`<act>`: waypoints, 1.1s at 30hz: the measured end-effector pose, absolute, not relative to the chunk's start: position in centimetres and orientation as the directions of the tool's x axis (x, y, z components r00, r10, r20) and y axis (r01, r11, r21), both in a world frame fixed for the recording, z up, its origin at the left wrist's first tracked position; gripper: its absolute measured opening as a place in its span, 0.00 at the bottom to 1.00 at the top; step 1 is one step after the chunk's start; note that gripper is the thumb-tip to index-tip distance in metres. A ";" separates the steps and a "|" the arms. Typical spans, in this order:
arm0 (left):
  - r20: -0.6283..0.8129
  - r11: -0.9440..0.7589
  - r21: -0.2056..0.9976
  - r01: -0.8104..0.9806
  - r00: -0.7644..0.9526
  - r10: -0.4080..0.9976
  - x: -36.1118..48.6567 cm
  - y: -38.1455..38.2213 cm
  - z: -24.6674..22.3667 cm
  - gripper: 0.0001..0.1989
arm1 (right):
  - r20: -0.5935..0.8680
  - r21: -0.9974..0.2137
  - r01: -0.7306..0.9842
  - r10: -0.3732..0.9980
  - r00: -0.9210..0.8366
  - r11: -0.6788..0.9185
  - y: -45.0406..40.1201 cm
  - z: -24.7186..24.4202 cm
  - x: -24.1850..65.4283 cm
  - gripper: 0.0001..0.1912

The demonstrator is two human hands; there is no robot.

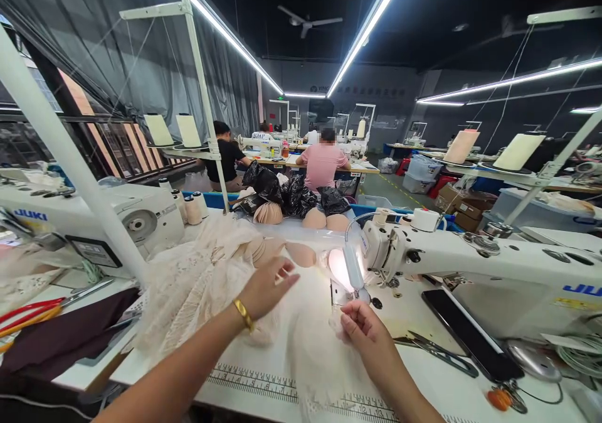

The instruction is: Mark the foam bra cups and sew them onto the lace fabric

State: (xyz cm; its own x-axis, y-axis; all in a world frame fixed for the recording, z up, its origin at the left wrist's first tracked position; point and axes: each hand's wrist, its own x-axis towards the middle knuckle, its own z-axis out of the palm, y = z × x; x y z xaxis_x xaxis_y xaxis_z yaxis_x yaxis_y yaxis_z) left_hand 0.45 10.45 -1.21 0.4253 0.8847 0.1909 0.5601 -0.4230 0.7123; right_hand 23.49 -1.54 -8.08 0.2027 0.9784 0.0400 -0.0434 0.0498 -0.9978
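My left hand (273, 285), with a gold bracelet at the wrist, hovers over the white table, its fingers apart and nothing between them. Close to the needle area of the white sewing machine (433, 247), my right hand (364, 329) pinches the edge of a sheer cream fabric (313, 354). That fabric drapes down over a printed ruler (254, 382) to the table's front edge. Beige cups (301, 253) lie beyond my left hand. A heap of cream lace (188, 297) spreads to the left. The machine's lamp (353, 266) is lit.
Small scissors (444, 353) and a black phone (473, 332) lie at right. Red and orange-handled scissors (42, 313) rest on dark cloth (70, 335) at left. Black bags (298, 197) stand behind the table. Two people (325, 162) (223, 159) sit farther back.
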 end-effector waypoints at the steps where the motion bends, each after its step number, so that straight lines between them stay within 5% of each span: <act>1: 0.235 -0.427 0.655 0.624 0.369 0.899 -0.6 12.6 -0.4 0.20 | 0.029 -0.999 -0.038 0.978 0.208 0.038 -1.5 -8.2 23.4 0.23; 8: 0.257 -0.391 0.324 0.862 0.317 0.913 -4.9 21.3 0.0 0.13 | 0.006 -0.998 -0.066 0.981 0.195 0.019 -1.1 -8.7 23.4 0.23; 14: 0.333 -0.434 0.217 0.875 0.351 0.875 -4.3 21.4 -0.4 0.13 | -0.006 -0.995 -0.098 0.989 0.145 0.008 -0.8 -8.3 24.0 0.22; 21: 0.496 -0.496 0.338 0.800 0.297 0.816 -2.2 17.6 3.1 0.14 | -0.025 -0.991 -0.132 0.992 0.122 -0.008 -0.9 -7.7 24.3 0.26; 27: 0.057 -0.508 0.630 0.587 0.618 0.784 1.3 9.9 2.4 0.09 | -0.022 -0.981 -0.194 0.990 0.137 0.005 -1.2 -7.7 24.4 0.31; 33: 0.028 -0.589 0.572 0.570 0.705 0.709 3.7 8.2 0.8 0.07 | 0.111 -0.993 -0.034 0.986 0.124 0.116 -2.1 -7.1 23.4 0.21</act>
State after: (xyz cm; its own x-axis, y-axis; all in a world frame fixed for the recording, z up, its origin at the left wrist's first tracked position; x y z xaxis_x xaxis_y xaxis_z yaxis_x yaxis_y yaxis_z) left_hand 3.72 8.23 0.79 0.7046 0.7090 0.0284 0.5701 -0.5895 0.5723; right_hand 23.41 -2.05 -7.06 0.1237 0.9861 0.1107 -0.0340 0.1157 -0.9927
